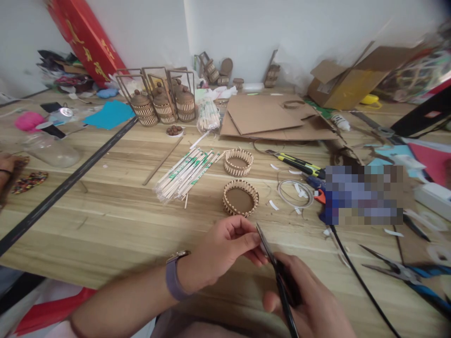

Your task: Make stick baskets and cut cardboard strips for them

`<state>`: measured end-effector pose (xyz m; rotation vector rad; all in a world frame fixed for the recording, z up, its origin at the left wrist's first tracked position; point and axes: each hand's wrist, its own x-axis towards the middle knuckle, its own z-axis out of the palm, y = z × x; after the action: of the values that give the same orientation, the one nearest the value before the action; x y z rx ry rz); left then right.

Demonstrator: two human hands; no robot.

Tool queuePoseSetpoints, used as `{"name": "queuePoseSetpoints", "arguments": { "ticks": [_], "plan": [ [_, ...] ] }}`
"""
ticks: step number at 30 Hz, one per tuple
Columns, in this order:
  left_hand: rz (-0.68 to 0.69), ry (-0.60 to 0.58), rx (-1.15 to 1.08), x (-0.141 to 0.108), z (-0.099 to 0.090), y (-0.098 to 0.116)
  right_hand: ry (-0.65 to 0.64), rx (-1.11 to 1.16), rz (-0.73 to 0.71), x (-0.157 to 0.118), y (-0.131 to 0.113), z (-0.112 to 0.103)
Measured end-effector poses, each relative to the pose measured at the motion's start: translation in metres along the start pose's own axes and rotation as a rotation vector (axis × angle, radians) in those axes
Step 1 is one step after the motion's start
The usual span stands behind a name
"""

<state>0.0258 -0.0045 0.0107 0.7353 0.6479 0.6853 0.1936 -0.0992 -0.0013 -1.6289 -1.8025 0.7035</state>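
Observation:
My left hand (229, 246) is closed in a pinch, thumb against fingers, in front of the small round baskets; what it pinches is hidden. My right hand (306, 291) grips black-handled scissors (278, 272), whose blades point up and away and reach the left fingertips. Just beyond the left hand sits a round basket (240, 198) with a brown base and a wall of short light sticks. Behind it stands a second, similar basket (238, 162). To their left lie bundles of wrapped wooden chopsticks (186, 176) with green printing.
Right of the baskets are a tape roll (295, 193), a yellow-black cutter (298, 162), paper scraps and pliers (398, 270). Cardboard sheets (268, 115), lidded stick baskets with handles (165, 105) and an open box (352, 77) stand behind. Another person's hand (9, 164) is at far left.

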Motion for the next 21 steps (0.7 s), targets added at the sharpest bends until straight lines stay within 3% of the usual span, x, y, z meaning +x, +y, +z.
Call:
{"name": "queuePoseSetpoints", "arguments": {
  "ticks": [5,11,15,19,21],
  "plan": [
    [0.0,-0.019,0.049,-0.001,0.0,-0.002,-0.011,-0.101,-0.035,-0.002,0.016,-0.011],
    [-0.001,0.036,0.159,0.0,-0.001,0.0,0.243,-0.484,0.074,0.009,0.058,-0.029],
    [0.007,0.109,0.256,-0.001,-0.002,0.001,0.199,-0.631,0.064,0.023,0.078,-0.038],
    [0.038,0.14,0.278,-0.001,-0.003,0.0,0.28,-0.685,-0.067,0.038,0.047,-0.043],
    [0.071,0.136,0.277,-0.001,-0.003,-0.001,0.248,-0.509,-0.15,0.046,0.018,-0.041]
  ]
}}
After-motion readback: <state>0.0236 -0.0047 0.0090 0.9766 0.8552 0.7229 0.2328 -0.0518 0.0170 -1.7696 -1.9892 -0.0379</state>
